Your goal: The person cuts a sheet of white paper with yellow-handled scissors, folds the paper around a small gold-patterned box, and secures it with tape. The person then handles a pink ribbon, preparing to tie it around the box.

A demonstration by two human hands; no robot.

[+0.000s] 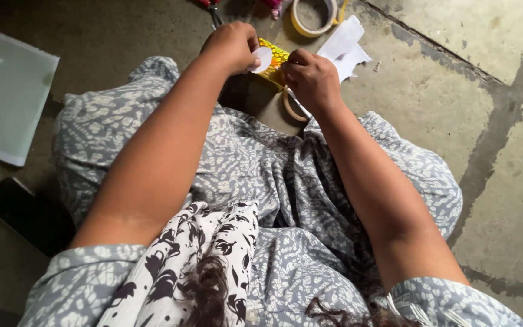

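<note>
My left hand (232, 45) pinches a small white round paper piece (263, 59) against a shiny gold patterned paper (275, 60). My right hand (311, 79) grips the other side of that gold paper, fingers curled. Both hands are held out over my lap, above the concrete floor. A roll of tape (290, 108) lies just under my right hand, mostly hidden by it.
A larger tape roll (313, 17) and white paper scraps (346, 45) lie ahead on the floor. Scissors handles (213, 9) show at the top edge. Pale green sheets (7, 97) lie left, a dark phone (25, 212) beside my knee. Patterned grey clothing (261, 175) covers my legs.
</note>
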